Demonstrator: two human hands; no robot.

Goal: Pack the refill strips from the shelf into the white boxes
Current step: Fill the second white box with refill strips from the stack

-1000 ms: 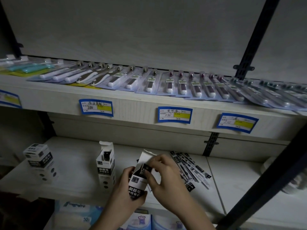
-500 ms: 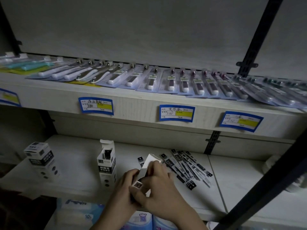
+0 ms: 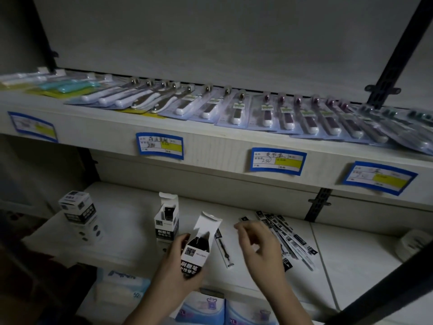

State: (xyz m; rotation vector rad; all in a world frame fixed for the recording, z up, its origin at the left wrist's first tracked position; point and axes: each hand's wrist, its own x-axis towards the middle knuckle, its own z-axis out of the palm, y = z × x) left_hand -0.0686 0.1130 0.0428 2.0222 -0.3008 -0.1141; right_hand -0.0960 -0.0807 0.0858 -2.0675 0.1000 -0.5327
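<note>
In the head view, the left hand (image 3: 178,266) grips an open white box (image 3: 198,249) from below and behind, its flap up and dark strip ends showing in the mouth. The right hand (image 3: 260,247) hovers just right of the box, fingers loosely curled and holding nothing. One refill strip (image 3: 223,249) lies on the lower shelf (image 3: 131,214) between the hands; the loose strip pile (image 3: 285,233) lies beyond the right hand. A second open box (image 3: 166,219) stands just left.

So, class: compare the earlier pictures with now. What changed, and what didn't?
The right hand let go of the box flap and moved right, towards the loose refill strips. The held box now has its flap up. The left hand still grips it. The other open box and closed box stayed put.
</note>
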